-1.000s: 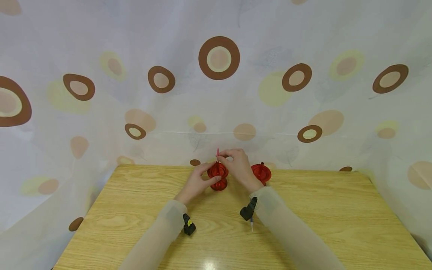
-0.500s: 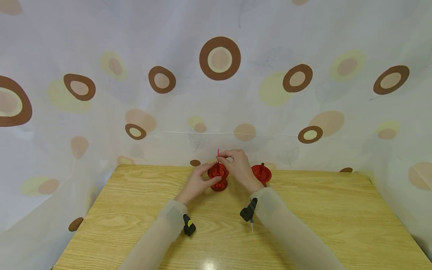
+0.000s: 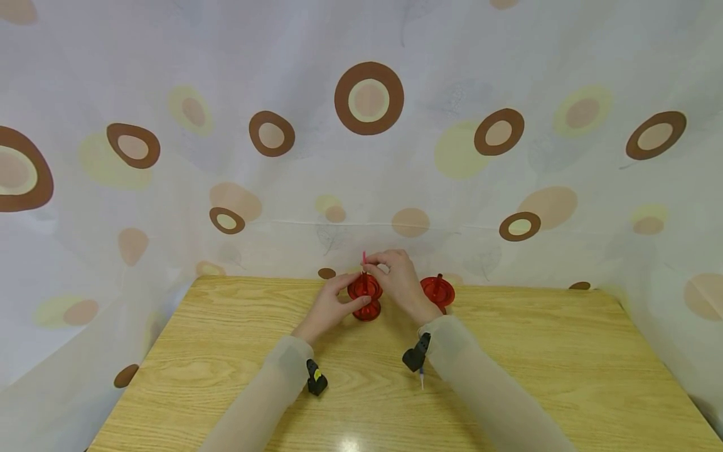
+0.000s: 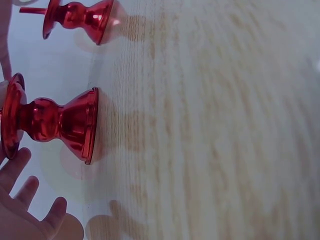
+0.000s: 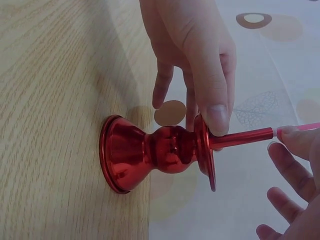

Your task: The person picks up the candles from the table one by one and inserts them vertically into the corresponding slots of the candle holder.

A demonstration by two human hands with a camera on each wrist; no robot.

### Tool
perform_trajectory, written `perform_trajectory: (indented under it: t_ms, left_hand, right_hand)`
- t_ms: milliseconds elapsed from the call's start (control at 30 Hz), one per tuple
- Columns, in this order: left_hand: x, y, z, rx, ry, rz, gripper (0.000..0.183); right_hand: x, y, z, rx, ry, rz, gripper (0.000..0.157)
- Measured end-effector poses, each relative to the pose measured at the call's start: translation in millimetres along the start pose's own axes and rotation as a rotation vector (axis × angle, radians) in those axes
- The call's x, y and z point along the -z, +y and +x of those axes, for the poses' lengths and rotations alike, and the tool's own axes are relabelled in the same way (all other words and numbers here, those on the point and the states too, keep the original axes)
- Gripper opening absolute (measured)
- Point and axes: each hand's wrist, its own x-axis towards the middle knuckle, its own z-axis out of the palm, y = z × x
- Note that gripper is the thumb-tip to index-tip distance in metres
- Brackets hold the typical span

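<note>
A shiny red candlestick (image 3: 366,311) with a flared base, a round saucer and a thin upright tube stands on the table. My left hand (image 3: 336,301) holds its saucer between thumb and fingers; in the right wrist view that thumb (image 5: 216,120) lies on the saucer near the tube. Above the tube, my right hand (image 3: 398,282) pinches a thin pink stick (image 3: 364,258). The stick's pale lower end (image 5: 275,132) sits right at the tube's mouth, in line with it. Its other fingers (image 5: 287,205) are spread beside the tube.
A second red candlestick (image 3: 438,290) stands to the right, partly behind my right wrist. A slim blue and white tool (image 3: 422,379) lies on the wooden table (image 3: 226,351) under the right wrist camera. Patterned cloth (image 3: 361,182) hangs just behind the table's back edge.
The pink stick's top has come down very slightly toward the tube. Both hands and the candlestick stay almost where they were.
</note>
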Motion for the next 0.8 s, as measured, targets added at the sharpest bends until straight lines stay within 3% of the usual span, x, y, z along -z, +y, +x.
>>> perform_trajectory:
  t_ms: [367, 800]
  left_hand:
    - [-0.1, 1.5, -0.6, 0.009, 0.003, 0.008, 0.062]
    - [0.1, 1.2, -1.8, 0.023, -0.004, -0.002, 0.064]
  right_hand:
    - [-0.4, -0.6, -0.5, 0.005, -0.002, -0.016, 0.015]
    - [-2.4, 1.4, 0.3, -0.036, -0.034, 0.04, 0.016]
